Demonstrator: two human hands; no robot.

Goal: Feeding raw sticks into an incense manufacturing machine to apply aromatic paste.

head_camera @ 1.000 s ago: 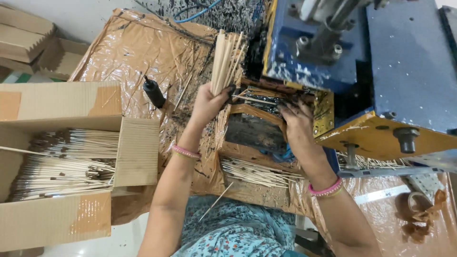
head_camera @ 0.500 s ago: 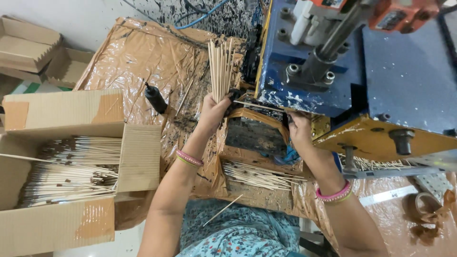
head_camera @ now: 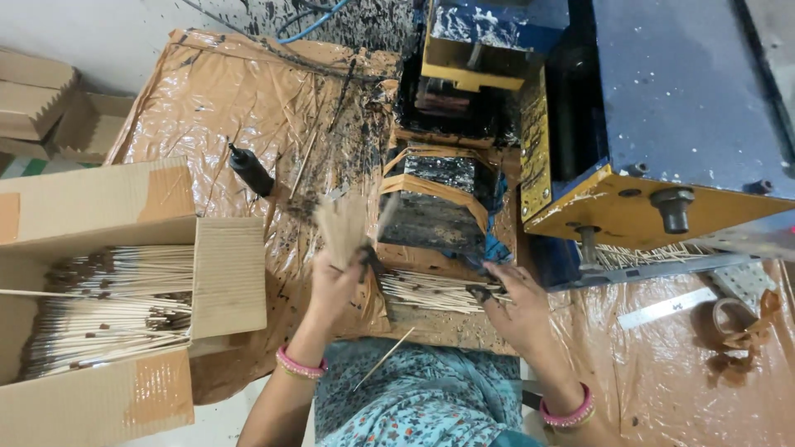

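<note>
Head view shows the left hand (head_camera: 335, 285) at centre frame clenched around a blurred bundle of thin sticks (head_camera: 344, 228), held upright. Right of it, the right hand (head_camera: 517, 302) rests its fingertips on a flat row of sticks (head_camera: 435, 290) below the blue machine (head_camera: 687, 91). Gripping the bundle low and firmly should keep its ends level.

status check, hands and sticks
Left hand gripping upright stick bundle. Right hand on flat stick row. Nothing between them.
</note>
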